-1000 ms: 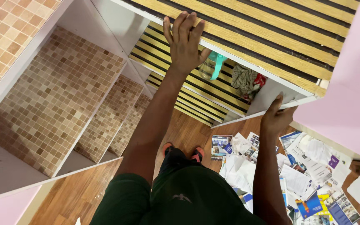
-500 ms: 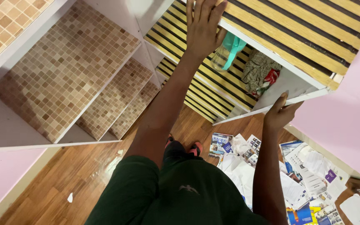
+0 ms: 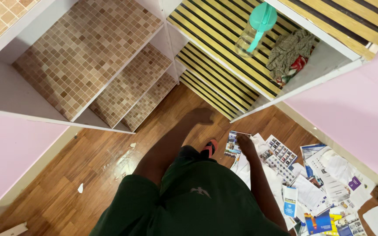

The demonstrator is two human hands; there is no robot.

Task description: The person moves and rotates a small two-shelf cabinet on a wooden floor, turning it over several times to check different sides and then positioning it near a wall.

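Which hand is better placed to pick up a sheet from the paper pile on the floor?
Right, most likely. The right hand hangs directly over the near edge of the scattered papers, beside a photo page. The left hand sits over bare wooden floor nearer the white shelves, farther from the pile.

Both arms are hanging down in front of the body. Left hand (image 3: 202, 116) is reaching forward and low, fingers curling loosely, holding nothing. Right hand (image 3: 245, 143) is dropping lower on the right side, fingers pointing downward, seemingly empty. Elbows are nearly straight; forearms are bare.
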